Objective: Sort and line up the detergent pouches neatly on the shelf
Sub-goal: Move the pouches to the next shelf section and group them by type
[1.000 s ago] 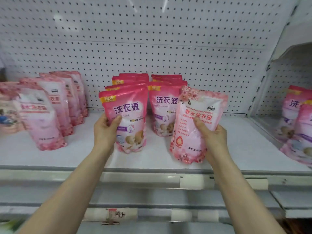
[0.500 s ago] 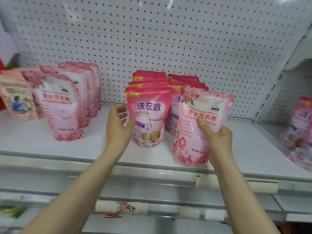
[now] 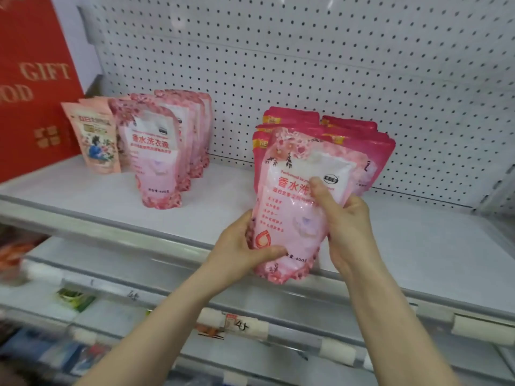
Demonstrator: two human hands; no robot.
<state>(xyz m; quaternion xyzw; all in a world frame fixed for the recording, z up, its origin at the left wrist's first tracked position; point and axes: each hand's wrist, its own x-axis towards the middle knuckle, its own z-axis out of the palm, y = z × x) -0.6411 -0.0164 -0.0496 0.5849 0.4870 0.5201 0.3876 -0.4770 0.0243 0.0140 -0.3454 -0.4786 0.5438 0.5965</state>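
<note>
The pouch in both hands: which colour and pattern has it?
The pouch is pale pink and white with a pink flower border, in the head view.

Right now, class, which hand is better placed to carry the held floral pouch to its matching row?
Left, probably. The left hand grips the floral pouch on the side facing the matching row, which stands left; the right hand would reach across.

Pouch (image 3: pixel 295 218) before the right stack (image 3: pixel 383 151), a row (image 3: pixel 156 151) leftward on the shelf (image 3: pixel 223 213)
</note>
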